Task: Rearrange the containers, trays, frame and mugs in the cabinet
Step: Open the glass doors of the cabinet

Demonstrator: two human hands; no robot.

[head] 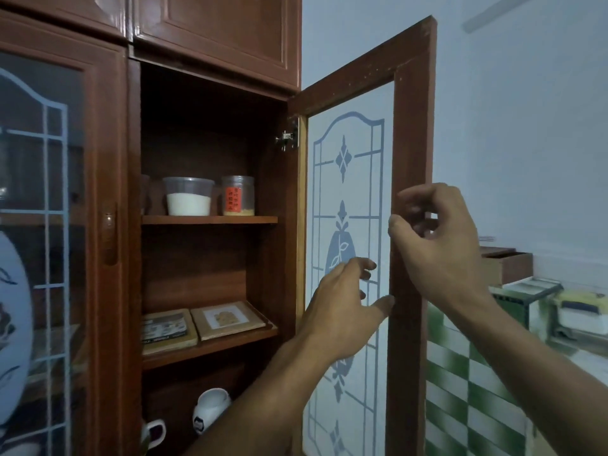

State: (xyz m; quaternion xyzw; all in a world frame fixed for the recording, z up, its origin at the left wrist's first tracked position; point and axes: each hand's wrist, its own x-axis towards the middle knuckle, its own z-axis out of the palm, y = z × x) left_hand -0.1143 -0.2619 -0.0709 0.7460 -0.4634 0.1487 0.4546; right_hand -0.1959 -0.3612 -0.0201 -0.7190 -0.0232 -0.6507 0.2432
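Observation:
The cabinet's right door (411, 133) stands open. My right hand (437, 245) is at its outer stile, fingers loosely curled and thumb tip on the wood; no clear grip shows. My left hand (342, 307) is spread in front of the door's glass, thumb touching the stile. The top shelf holds a clear tub of white powder (189, 197), a jar with an orange label (237, 195) and part of another container (144, 192). A flat tray (167, 329) and a picture frame (228, 319) lie on the middle shelf. Two white mugs (212, 406) (153, 431) sit below.
The left cabinet door (49, 225) is closed, with a large patterned plate (13, 324) behind its glass. To the right are a wooden box (506, 264), appliances on a counter (579, 311) and a green-checked tiled wall (467, 373).

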